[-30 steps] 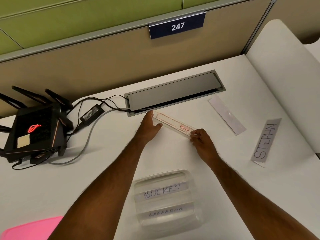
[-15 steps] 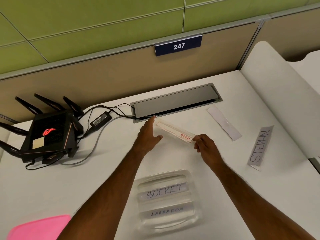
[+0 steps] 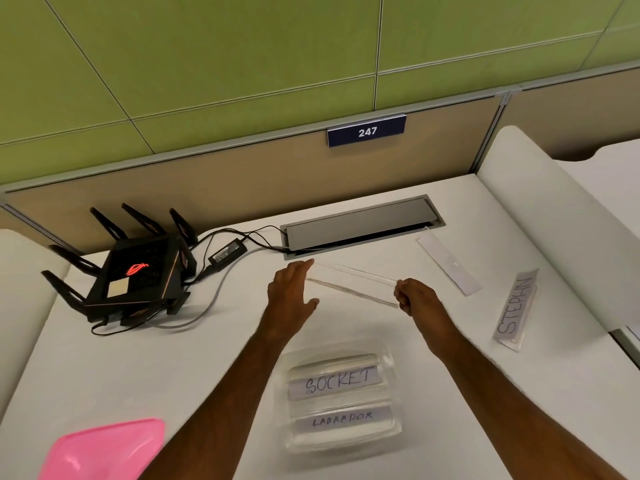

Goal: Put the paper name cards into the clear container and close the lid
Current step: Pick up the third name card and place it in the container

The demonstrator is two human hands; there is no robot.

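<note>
Since the earlier frame the clear card holder (image 3: 351, 284) has turned over in the person's grip: the red-marked face that showed then no longer shows, and the strip now reads as bare transparent plastic raised a little off the desk (image 3: 104, 375).

Nearest the camera, at the left, lies the pink lid (image 3: 104, 448), apart from everything else. To its right sits the clear container (image 3: 341, 398), open, with the SOCKET card (image 3: 336, 381) and the LABRADOR card (image 3: 341, 419) already lying inside.

Farther out, the left hand (image 3: 289, 296) is spread, fingers extended, its fingertips against the holder's left end. The right hand (image 3: 415, 297) is curled, pinching the right end between thumb and fingers.

To the right, the STEPHN card (image 3: 516, 308) and, beyond it, a blank strip (image 3: 448, 265) rest on the desk, well apart from the container.

The step in hand looks like bringing this holder in. The next move probably calls for drawing it near and laying it flat above the two cards, then fetching the rest and pressing the lid on.
</note>
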